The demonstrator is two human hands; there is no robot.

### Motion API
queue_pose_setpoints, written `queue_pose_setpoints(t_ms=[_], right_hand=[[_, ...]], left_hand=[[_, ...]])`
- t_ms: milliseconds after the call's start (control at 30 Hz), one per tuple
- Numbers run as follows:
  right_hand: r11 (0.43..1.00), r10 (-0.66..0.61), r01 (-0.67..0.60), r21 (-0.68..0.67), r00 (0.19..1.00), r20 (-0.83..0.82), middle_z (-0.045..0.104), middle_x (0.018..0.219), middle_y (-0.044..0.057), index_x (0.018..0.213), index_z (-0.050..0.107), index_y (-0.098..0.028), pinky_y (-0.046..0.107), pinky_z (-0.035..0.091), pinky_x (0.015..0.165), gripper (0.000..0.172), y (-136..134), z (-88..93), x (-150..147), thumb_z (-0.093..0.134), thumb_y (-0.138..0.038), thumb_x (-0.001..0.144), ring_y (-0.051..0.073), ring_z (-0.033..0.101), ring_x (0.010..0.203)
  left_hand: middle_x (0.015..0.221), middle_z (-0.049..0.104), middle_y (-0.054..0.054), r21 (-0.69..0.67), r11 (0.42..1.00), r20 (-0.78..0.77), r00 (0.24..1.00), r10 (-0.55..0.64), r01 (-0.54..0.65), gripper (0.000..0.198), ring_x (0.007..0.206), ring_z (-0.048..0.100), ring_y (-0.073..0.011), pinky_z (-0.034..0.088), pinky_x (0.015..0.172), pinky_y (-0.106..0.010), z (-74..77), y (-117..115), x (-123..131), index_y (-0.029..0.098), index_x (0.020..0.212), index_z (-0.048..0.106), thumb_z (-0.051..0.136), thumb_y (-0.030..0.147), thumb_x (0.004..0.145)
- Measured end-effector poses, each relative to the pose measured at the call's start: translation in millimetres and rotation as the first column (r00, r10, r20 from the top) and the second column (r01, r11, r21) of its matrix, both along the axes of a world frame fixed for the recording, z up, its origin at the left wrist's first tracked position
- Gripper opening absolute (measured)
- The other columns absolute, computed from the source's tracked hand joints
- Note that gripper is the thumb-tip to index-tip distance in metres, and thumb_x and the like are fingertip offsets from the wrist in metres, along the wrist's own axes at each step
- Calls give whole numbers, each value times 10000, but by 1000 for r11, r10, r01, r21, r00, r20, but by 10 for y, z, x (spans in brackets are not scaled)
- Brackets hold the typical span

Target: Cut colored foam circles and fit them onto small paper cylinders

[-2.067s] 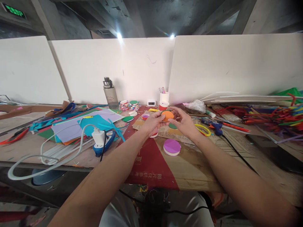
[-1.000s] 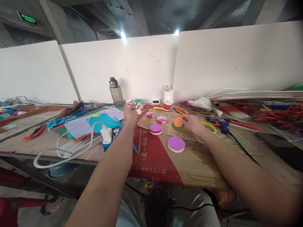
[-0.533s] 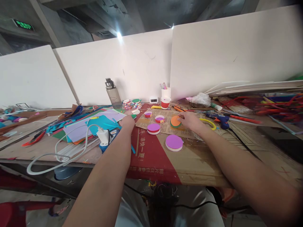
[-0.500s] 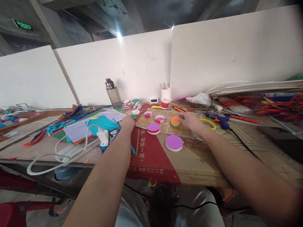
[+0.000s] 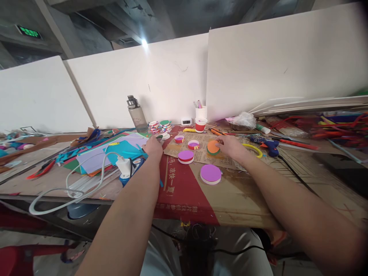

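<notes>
My left hand (image 5: pixel 153 147) is stretched out over the edge of the coloured paper sheets (image 5: pixel 115 149). Its fingers are curled in a pinch on a small dark green paper disc (image 5: pixel 159 136). My right hand (image 5: pixel 231 147) lies on the printed brown paper, and its fingertips grip the right edge of an orange disc (image 5: pixel 213 146) that sits on a green disc. Between my hands are two purple-topped round boxes, one nearer the left hand (image 5: pixel 186 156) and one closer to me (image 5: pixel 211 173). Two small paper rings (image 5: pixel 193 144) lie behind them.
At the back wall stand a grey water bottle (image 5: pixel 137 114), stacked paper rings (image 5: pixel 159 125) and paper cups (image 5: pixel 200 119). A white charger with its cable (image 5: pixel 123 166) lies on the left. A blue glue gun (image 5: pixel 268 145), yellow-handled scissors (image 5: pixel 254 149) and pipe cleaners (image 5: pixel 339 130) crowd the right.
My hands have parted; the orange disc has come down onto the green disc under my right hand. My left hand reached left and back and pinched a green disc.
</notes>
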State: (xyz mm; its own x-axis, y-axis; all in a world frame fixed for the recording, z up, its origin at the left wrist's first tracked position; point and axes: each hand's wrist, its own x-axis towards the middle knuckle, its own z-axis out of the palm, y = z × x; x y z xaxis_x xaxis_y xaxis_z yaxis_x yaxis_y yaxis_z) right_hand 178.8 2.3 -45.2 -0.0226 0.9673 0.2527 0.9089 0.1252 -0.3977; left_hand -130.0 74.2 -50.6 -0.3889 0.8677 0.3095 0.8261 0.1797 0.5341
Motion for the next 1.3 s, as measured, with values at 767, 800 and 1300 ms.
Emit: queue_pose_setpoints(t_ms=[767,800,1300], right_hand=[[953,289,-119,277,629,-722,626,758,1,826,586,-203,282,460,573,356,-69,88,-197,767,-447,639,142,538,640],[952,296,-126,279,611,-734,620,724,-5,778,581,-206,279,448,559,323,-66,87,-196,763,-429,630,138,526,622],[960,267,-69,271,511,-817,594,623,-32,821,689,-175,258,379,465,312,-76,127,-142,729,-409,620,94,449,494]], left_hand=[[872,711,-60,437,590,847,-90,-523,679,149,898,703,-166,569,935,-413,224,-622,1177,127,840,592,712,215,834],[879,717,-63,435,572,852,-113,-511,695,145,907,704,-173,565,945,-429,224,-639,1184,126,847,602,721,205,823],[1018,745,-71,500,542,845,-246,-474,676,286,983,712,-203,556,967,-431,208,-620,1174,153,1026,652,748,102,761]])
